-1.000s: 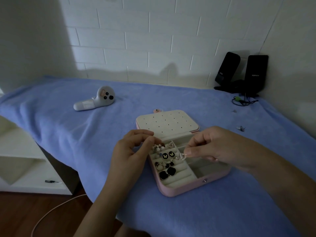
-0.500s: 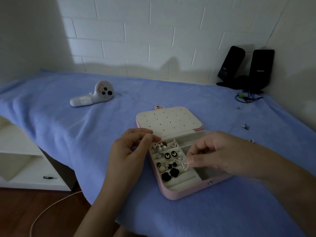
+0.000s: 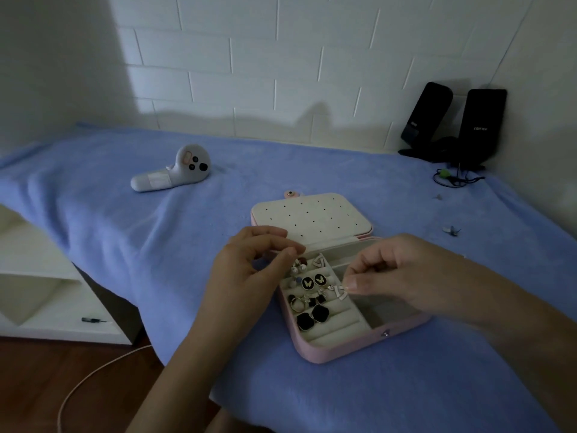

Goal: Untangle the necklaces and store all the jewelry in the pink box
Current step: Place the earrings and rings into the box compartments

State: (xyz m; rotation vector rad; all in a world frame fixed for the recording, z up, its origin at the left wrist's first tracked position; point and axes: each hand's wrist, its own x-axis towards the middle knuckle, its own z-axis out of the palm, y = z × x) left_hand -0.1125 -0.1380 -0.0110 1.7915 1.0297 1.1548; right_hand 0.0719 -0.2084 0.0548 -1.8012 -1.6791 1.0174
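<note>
The open pink box [image 3: 359,350] lies on the blue blanket, its cream perforated lid panel [image 3: 312,215] tipped back. Its ring slots hold several pieces: black butterfly studs [image 3: 313,281], black square earrings [image 3: 312,317], a ring [image 3: 296,304] and a white V-shaped earring [image 3: 319,261]. My right hand [image 3: 402,273] pinches a second small white V-shaped earring [image 3: 341,292] just over the slots' right edge. My left hand [image 3: 246,273] hovers at the box's left rim, thumb and forefinger close together; anything between them is too small to see.
Two small loose jewelry pieces [image 3: 451,230] [image 3: 438,196] lie on the blanket to the right. A white controller [image 3: 175,173] lies far left. Black speakers [image 3: 482,126] with cables stand in the back right corner. The bed edge drops to a white shelf [image 3: 46,276].
My right hand with the white earring has shifted slightly down and right over the slots. My left hand has stayed at the box's left rim. The view has moved closer.
</note>
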